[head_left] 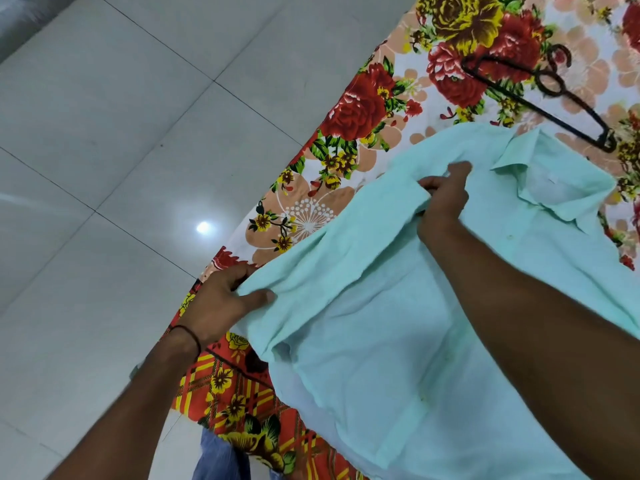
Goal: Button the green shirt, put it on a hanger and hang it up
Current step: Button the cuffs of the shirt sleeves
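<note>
A pale green shirt (381,341) lies spread on a flowered bed sheet (363,109), its collar toward the upper right. My left hand (221,303) grips a fold of the shirt's edge near the bed's side, thumb on top of the cloth. Higher up, nearer the collar, my right hand (446,195) pinches a raised fold of the same front edge. A dark hanger (540,95) lies flat on the sheet beyond the collar, apart from both hands. No buttons are visible.
Glossy grey floor tiles (121,150) fill the left half of the view, below the bed's edge. A bit of blue cloth (218,459) shows at the bottom beside the bed.
</note>
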